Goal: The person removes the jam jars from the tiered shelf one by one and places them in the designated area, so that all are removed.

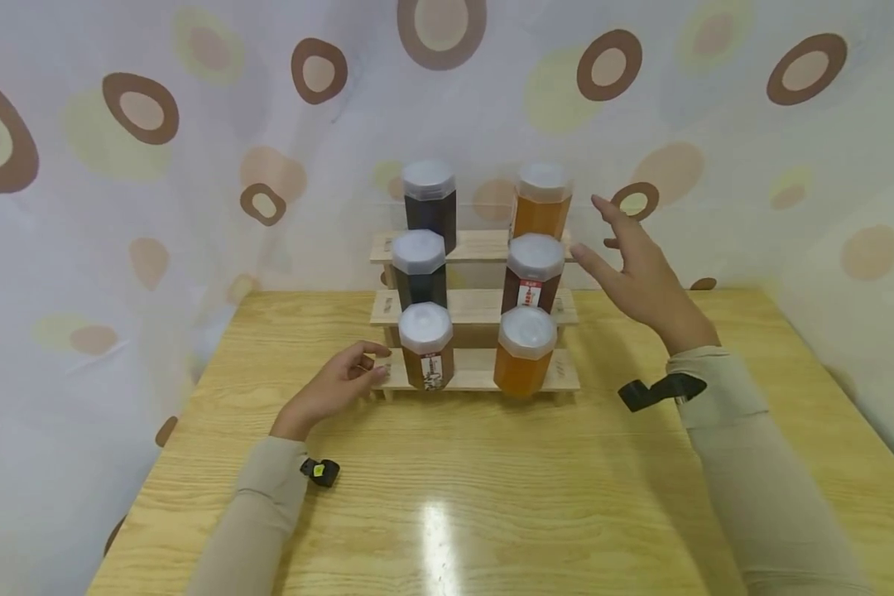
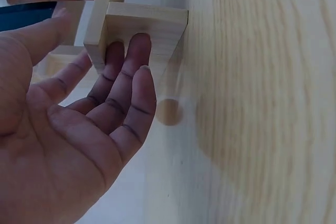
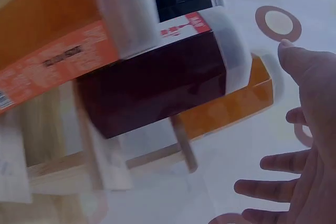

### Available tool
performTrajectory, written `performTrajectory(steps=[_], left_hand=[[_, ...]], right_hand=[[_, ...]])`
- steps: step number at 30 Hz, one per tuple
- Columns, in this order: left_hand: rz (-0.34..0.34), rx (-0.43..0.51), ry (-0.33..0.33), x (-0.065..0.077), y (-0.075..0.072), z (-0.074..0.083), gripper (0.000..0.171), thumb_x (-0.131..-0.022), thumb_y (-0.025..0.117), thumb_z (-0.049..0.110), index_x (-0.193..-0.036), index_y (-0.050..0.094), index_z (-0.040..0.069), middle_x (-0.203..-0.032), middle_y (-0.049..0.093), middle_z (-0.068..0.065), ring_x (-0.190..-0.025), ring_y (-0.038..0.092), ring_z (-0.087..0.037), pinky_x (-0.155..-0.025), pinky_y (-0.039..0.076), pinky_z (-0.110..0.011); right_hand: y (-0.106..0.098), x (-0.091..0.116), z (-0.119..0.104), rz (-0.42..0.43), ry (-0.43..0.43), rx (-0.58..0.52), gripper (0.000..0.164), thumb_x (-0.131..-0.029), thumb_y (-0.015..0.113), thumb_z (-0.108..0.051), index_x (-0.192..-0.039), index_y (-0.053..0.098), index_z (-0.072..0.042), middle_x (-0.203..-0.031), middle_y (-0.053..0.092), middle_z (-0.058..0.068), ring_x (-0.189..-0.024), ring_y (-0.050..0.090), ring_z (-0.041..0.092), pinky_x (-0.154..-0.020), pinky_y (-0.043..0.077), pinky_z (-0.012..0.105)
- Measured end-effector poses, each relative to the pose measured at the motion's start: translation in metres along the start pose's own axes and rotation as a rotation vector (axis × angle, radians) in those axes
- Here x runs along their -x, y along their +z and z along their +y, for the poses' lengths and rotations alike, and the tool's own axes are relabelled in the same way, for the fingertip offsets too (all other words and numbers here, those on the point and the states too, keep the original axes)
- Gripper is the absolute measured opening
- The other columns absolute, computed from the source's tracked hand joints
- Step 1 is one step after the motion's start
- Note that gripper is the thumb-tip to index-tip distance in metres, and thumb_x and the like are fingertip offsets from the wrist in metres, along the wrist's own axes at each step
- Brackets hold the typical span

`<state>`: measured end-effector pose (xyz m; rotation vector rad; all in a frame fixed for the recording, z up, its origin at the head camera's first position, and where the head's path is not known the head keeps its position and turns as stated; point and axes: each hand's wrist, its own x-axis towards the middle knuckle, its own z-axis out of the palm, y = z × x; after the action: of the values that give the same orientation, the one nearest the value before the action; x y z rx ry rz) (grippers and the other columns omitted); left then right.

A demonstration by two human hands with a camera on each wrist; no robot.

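A three-step wooden rack (image 1: 480, 377) carries two lidded jars on each step. My left hand (image 1: 335, 382) holds the left end of its lowest step. Bent fingers (image 2: 137, 85) meet the wooden end support (image 2: 147, 22) in the left wrist view. Beside that hand stands a brown jar (image 1: 426, 352) with a white label. My right hand (image 1: 644, 277) hovers with spread fingers, apart from the top right amber jar (image 1: 540, 217). Below that are a dark red jar (image 1: 517, 294) and another amber jar (image 1: 523, 368). Two dark jars, upper (image 1: 432, 217) and middle (image 1: 422, 281), fill the left column.
The rack stands on a wood-grain table (image 1: 447, 463), towards its back edge. Behind it hangs a white cloth (image 1: 477, 108) patterned with brown rings and pale spots, which also runs along both sides. Each wrist wears a black strap, seen on the right sleeve (image 1: 723, 397).
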<state>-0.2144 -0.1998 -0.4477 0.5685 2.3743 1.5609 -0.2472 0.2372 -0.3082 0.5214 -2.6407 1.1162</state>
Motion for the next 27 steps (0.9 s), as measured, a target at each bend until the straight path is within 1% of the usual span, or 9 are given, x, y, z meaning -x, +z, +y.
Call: performTrajectory(steps=[3, 7, 9, 11, 15, 18, 21, 27], left_hand=[[0.008, -0.016, -0.011, -0.004, 0.002, 0.001, 0.031, -0.107, 0.06, 0.015, -0.135, 0.056, 0.002, -0.1, 0.061, -0.015, -0.087, 0.064, -0.034, -0.077, 0.056, -0.044], [0.035, -0.051, -0.027, -0.008, 0.004, 0.003, 0.027, -0.106, 0.062, 0.014, -0.13, 0.058, 0.002, -0.091, 0.058, -0.012, -0.077, 0.056, -0.025, -0.07, 0.051, -0.035], [0.045, -0.062, -0.039, -0.01, 0.005, 0.004, 0.027, -0.105, 0.063, 0.014, -0.129, 0.058, 0.002, -0.089, 0.059, -0.011, -0.074, 0.052, -0.022, -0.066, 0.047, -0.033], [0.05, -0.062, -0.051, -0.01, 0.006, 0.005, 0.027, -0.105, 0.063, 0.012, -0.129, 0.058, 0.0, -0.088, 0.059, -0.011, -0.074, 0.051, -0.021, -0.065, 0.046, -0.032], [0.064, -0.055, -0.066, -0.011, 0.007, 0.004, 0.027, -0.104, 0.065, 0.012, -0.128, 0.06, 0.0, -0.088, 0.058, -0.009, -0.075, 0.051, -0.02, -0.065, 0.045, -0.031], [0.075, -0.053, -0.072, -0.012, 0.008, 0.002, 0.027, -0.103, 0.066, 0.014, -0.127, 0.062, 0.002, -0.087, 0.056, -0.008, -0.075, 0.05, -0.02, -0.065, 0.044, -0.03], [0.078, -0.052, -0.074, -0.011, 0.009, 0.003, 0.028, -0.103, 0.067, 0.015, -0.127, 0.063, 0.001, -0.086, 0.055, -0.008, -0.074, 0.049, -0.021, -0.064, 0.044, -0.03], [0.096, -0.037, -0.084, -0.01, 0.008, 0.003, 0.027, -0.102, 0.068, 0.015, -0.125, 0.064, 0.001, -0.088, 0.06, -0.01, -0.077, 0.055, -0.023, -0.066, 0.047, -0.033]], right_hand=[[-0.002, -0.013, -0.007, 0.022, -0.019, 0.014, 0.074, -0.104, 0.06, -0.045, -0.166, 0.021, -0.032, -0.166, 0.029, 0.009, -0.133, 0.048, 0.05, -0.104, 0.038, 0.07], [-0.002, -0.032, -0.018, 0.037, -0.043, 0.04, 0.076, -0.103, 0.062, -0.044, -0.166, 0.023, -0.028, -0.162, 0.036, 0.014, -0.127, 0.053, 0.049, -0.1, 0.042, 0.068], [-0.001, -0.04, -0.022, 0.034, -0.049, 0.063, 0.075, -0.103, 0.062, -0.044, -0.166, 0.025, -0.027, -0.16, 0.039, 0.017, -0.125, 0.054, 0.048, -0.099, 0.044, 0.068], [-0.001, -0.047, -0.026, 0.024, -0.053, 0.089, 0.074, -0.102, 0.063, -0.045, -0.165, 0.027, -0.027, -0.156, 0.042, 0.019, -0.123, 0.055, 0.047, -0.098, 0.044, 0.066], [0.0, -0.057, -0.029, -0.009, -0.052, 0.141, 0.071, -0.103, 0.063, -0.046, -0.164, 0.031, -0.028, -0.149, 0.048, 0.02, -0.116, 0.056, 0.043, -0.092, 0.048, 0.061], [0.003, -0.062, -0.027, -0.043, -0.035, 0.169, 0.076, -0.101, 0.064, -0.048, -0.165, 0.028, -0.028, -0.147, 0.05, 0.021, -0.11, 0.056, 0.039, -0.087, 0.049, 0.056], [0.007, -0.066, -0.026, -0.056, -0.023, 0.174, 0.08, -0.1, 0.067, -0.047, -0.165, 0.025, -0.027, -0.145, 0.051, 0.021, -0.105, 0.055, 0.038, -0.083, 0.048, 0.052], [0.015, -0.073, -0.026, 0.026, -0.022, 0.148, 0.074, -0.097, 0.073, -0.036, -0.161, 0.036, -0.025, -0.139, 0.058, 0.019, -0.087, 0.054, 0.034, -0.074, 0.046, 0.043]])
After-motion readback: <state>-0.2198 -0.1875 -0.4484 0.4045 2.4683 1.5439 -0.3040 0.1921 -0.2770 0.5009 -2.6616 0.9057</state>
